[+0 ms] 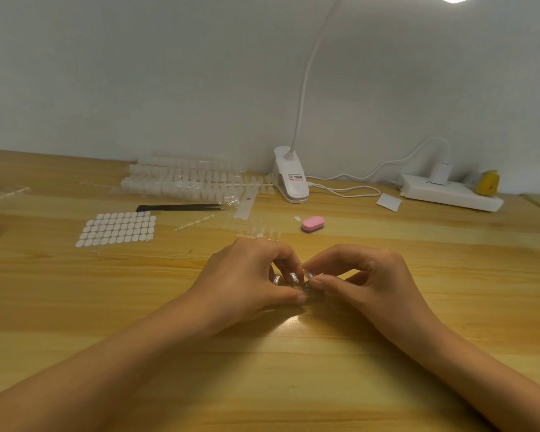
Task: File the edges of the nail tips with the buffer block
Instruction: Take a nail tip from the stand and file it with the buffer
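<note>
Near the middle of the pale wooden worktop (75,307), the left hand (247,275) and right hand (368,275) pinch a tiny piece (306,287) between their fingertips. It is likely a nail tip being steadied, though too small to be sure. The pink oval buffer block (313,223) lies untouched just beyond, toward the far edge, across open wood.

Pink buffer block (313,224) (white lamp clip (290,176), black tweezers (181,207)).

- Head view: wide-angle, worn at head height, facing forward and down across the table (75,307) toward the wall (138,73).
- Range: close; left hand (247,275) and right hand (365,275) sit lower centre.
</note>
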Available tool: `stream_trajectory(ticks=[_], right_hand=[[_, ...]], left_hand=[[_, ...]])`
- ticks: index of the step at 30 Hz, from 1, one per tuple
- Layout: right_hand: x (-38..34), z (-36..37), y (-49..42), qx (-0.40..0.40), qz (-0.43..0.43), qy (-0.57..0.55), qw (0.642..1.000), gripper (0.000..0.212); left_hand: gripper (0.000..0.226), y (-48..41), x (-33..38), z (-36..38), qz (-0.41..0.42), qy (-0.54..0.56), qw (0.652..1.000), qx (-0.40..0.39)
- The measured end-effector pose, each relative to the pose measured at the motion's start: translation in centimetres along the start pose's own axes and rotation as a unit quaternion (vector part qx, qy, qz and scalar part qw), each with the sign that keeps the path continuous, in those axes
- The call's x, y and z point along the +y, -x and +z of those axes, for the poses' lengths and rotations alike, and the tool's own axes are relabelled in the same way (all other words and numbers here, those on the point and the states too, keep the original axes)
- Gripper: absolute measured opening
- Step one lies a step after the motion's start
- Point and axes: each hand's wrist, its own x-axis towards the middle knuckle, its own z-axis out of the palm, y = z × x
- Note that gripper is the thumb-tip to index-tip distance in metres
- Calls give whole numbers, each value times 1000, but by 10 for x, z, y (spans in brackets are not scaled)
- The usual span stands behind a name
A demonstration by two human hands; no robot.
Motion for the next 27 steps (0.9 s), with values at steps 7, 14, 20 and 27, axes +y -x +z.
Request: stream_trajectory(ticks=[7,14,20,27], right_hand=[[0,3,1,9,24,-13,1000,10],[0,7,4,17,40,-41,998,9],[-1,-5,2,-27,49,-52,997,33],[11,-24,-35,-35,54,42,997,16]], left_hand=[[27,1,-1,1,3,0,1000,4],[26,1,-1,1,11,-7,1000,8],[38,-11,0,-33,-6,97,983,-159],[18,-24,-45,-42,7,-54,998,23]])
